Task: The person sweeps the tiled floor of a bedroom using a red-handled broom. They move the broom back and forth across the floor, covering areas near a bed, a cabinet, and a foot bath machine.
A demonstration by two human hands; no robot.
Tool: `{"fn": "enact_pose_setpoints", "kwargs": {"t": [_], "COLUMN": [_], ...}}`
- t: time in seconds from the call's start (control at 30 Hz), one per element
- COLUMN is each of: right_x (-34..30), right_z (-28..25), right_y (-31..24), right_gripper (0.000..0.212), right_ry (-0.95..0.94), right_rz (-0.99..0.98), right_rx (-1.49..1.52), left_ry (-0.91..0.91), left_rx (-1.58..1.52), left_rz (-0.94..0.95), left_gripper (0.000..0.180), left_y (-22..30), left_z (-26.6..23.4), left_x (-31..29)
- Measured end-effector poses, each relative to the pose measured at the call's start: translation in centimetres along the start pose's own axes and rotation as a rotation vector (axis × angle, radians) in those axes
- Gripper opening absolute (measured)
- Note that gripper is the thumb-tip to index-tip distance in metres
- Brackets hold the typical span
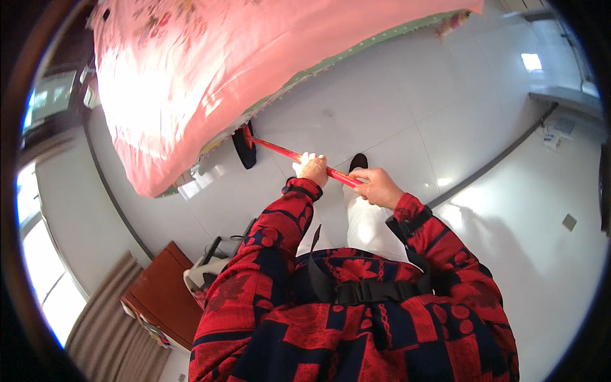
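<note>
My left hand (312, 169) is wrapped around the red handle of a mop (277, 149), about midway along the part that shows. Nearer the handle's top end, my right hand (380, 189) is closed on it too. The handle slants down and away to the left. At its far end, the dark mop head (244, 148) with a red fitting rests on the floor, right at the bed's hanging edge. Part of the head may be hidden beneath the pink bed cover (254, 57).
Pale glossy tiles make up the floor (382, 121). At lower left stand a reddish-brown cabinet (167, 293) and a light-coloured chair-like thing (202, 270), beside a brown curtain (105, 321) and a bright window. A white wall (528, 248) rises on the right.
</note>
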State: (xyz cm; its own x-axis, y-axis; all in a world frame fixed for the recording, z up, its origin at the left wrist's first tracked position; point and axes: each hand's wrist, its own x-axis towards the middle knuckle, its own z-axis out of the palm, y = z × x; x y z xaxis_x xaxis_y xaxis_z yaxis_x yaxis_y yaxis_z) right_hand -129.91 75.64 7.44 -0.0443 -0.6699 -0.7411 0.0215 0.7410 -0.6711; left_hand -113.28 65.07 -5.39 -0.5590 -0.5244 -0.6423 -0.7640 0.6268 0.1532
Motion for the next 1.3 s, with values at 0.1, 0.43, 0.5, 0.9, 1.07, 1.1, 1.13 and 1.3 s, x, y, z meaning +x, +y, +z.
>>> {"fn": "enact_pose_setpoints", "kwargs": {"t": [0.1, 0.43, 0.5, 0.9, 1.07, 1.1, 1.13, 1.3], "right_x": [-3.6, -14.5, -16.6, -26.4, -25.9, -25.4, -24.6, -16.1], "right_z": [-4.2, -14.3, -15.7, -21.1, -26.5, -28.0, -29.4, -35.2], "right_y": [1.1, 4.3, 4.8, 3.8, 1.6, 1.0, 0.3, -2.3], "right_gripper": [0.031, 0.028, 0.027, 0.036, 0.034, 0.034, 0.034, 0.034], "right_ry": [0.066, 0.343, 0.368, 0.510, 0.430, 0.415, 0.355, 0.065], "right_rz": [0.055, 0.185, 0.171, 0.310, 0.295, 0.349, 0.309, 0.261], "right_rx": [0.036, 0.252, 0.222, 0.417, 0.319, 0.276, 0.268, 0.080], "left_ry": [-0.113, -0.195, -0.170, -0.221, -0.193, -0.203, -0.213, -0.244], "left_rx": [0.057, 0.055, 0.064, 0.049, 0.040, 0.024, 0.008, -0.122], "left_rz": [0.105, 0.435, 0.519, 0.928, 0.915, 0.886, 0.857, 0.630], "left_gripper": [0.027, 0.022, 0.022, 0.017, 0.022, 0.024, 0.026, 0.038], "left_y": [5.6, 22.1, 24.7, 36.4, 37.8, 37.8, 37.4, 33.2], "left_z": [-1.1, -3.4, -3.7, -10.4, -13.3, -13.7, -14.2, -14.0], "left_x": [1.5, 4.1, 3.9, 3.3, 4.8, 5.4, 6.1, 11.0]}}
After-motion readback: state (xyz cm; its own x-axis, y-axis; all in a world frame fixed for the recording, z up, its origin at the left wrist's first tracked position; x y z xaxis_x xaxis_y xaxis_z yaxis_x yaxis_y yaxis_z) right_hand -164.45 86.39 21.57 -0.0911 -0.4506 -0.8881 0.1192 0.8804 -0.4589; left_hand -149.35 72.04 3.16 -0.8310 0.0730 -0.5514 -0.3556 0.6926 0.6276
